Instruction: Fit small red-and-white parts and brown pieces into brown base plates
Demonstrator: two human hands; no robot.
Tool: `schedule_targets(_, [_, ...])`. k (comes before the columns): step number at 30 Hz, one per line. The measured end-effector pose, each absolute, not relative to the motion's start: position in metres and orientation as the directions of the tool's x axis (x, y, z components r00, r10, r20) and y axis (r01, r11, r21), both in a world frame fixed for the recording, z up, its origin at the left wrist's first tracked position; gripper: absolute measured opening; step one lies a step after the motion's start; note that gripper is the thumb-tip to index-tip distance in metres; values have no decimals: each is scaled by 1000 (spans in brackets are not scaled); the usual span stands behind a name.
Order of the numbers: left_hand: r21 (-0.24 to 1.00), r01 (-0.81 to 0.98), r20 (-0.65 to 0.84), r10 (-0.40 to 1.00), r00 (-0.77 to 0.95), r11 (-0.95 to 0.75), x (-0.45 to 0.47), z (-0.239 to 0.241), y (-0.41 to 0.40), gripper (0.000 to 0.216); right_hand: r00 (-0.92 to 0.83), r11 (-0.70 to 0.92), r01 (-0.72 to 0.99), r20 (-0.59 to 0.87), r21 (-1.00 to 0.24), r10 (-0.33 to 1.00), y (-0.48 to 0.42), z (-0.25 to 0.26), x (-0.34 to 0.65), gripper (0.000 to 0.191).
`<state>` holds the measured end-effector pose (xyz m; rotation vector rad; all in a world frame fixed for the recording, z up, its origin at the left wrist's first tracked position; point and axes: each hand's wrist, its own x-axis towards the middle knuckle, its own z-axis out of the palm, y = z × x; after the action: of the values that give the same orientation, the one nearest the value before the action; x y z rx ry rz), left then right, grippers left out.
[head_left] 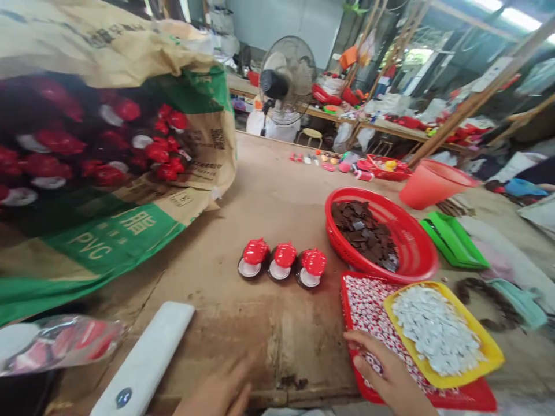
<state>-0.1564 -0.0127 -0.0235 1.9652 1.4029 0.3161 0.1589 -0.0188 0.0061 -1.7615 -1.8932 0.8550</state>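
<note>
Looking down from the person's head, the near table edge cuts off both wrists. The left hand (219, 390) sits low on the bare plywood workbench (277, 202), open and blurred, with its fingers relaxed and nothing visible in them. The right hand (385, 370) lies open over the rim of a red tray (468, 398), its fingers spread across a layer of small red-and-white pieces (366, 309). Neither hand touches the three red-capped pieces (281, 260), which stand well ahead of them, nearer the right hand than the left.

Those three sit side by side, almost touching, in a row running across the bench. Each has a glossy red top on a dark round base with a white disc, the red end pointing away and the white disc facing the person. What the red tops are exactly is hard to make out.

A yellow tray (437, 329) of white flakes (436, 329) overlaps the red tray. Beyond it, a red basket (381, 231) holds dark chips (359, 234). On the left, a torn woven PVC sack (117, 237) spills red-and-white items (56, 144), its near side cut off by the frame. A white bar (143, 361) lies near the left hand, running out of the bottom edge, and a clear plastic bag (56, 346) lies beside it, its contents blurred. A pedestal fan (288, 81) stands further off.
</note>
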Motion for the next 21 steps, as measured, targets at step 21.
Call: schedule_targets(21, [171,852,225,862,454,-494,-174,-96,25,24,-68,89,991,198,-97,978,10,-52,166,41])
